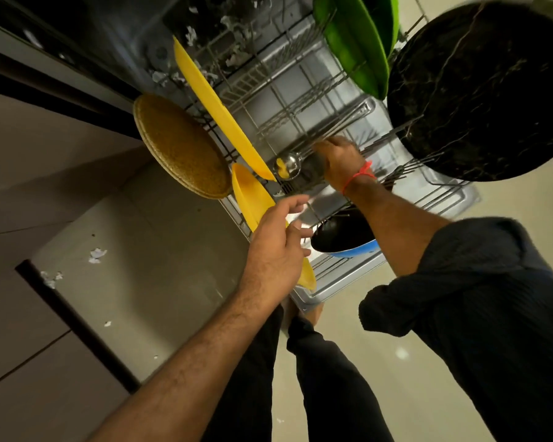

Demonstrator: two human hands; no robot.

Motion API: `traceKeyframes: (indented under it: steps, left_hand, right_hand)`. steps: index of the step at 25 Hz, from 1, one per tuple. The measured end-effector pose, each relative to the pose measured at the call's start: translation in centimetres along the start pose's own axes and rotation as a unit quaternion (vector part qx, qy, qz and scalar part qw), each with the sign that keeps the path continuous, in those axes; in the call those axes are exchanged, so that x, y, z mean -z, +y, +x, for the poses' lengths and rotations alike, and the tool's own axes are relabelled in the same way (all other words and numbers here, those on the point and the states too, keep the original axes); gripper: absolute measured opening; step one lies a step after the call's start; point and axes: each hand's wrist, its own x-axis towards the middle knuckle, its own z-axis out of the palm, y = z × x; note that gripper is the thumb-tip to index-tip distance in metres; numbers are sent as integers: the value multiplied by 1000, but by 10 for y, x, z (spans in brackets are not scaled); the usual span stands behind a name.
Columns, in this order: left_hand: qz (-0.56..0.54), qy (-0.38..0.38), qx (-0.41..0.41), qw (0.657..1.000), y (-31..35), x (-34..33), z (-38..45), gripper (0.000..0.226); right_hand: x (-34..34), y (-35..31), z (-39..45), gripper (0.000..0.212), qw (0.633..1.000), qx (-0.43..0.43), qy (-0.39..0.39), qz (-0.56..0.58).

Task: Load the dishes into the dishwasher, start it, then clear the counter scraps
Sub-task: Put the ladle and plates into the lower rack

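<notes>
The dishwasher's lower rack [304, 100] is pulled out below me. In it stand a speckled tan plate [179, 145], a long yellow plate [211, 103], a smaller yellow plate [251, 196], green plates [355, 43], a black marbled plate [482, 90] and a blue bowl [348, 237] with a dark inside. My right hand [339, 157], with a red thread at the wrist, is shut on the handle of a steel ladle [288, 167] lying over the rack. My left hand [278, 244] hovers open over the smaller yellow plate, fingers spread.
White paper scraps [96, 255] lie on the beige floor to the left, beside the dark cabinet fronts [39, 314]. More white flecks cling to the dishwasher's inside [230, 55]. My legs stand at the rack's near corner.
</notes>
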Motion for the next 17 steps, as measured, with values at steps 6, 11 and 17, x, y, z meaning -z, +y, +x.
traceKeyframes:
  steps: [6, 11, 17]
  left_hand:
    - [28, 46, 19, 998, 26, 12, -35, 32]
    - [90, 98, -54, 990, 69, 50, -128, 27]
    - [183, 167, -110, 963, 109, 125, -252, 35]
  right_hand:
    - [86, -68, -83, 37, 985, -93, -9, 146]
    - [172, -156, -168, 34, 974, -44, -32, 222]
    - [254, -284, -239, 34, 962, 20, -50, 266]
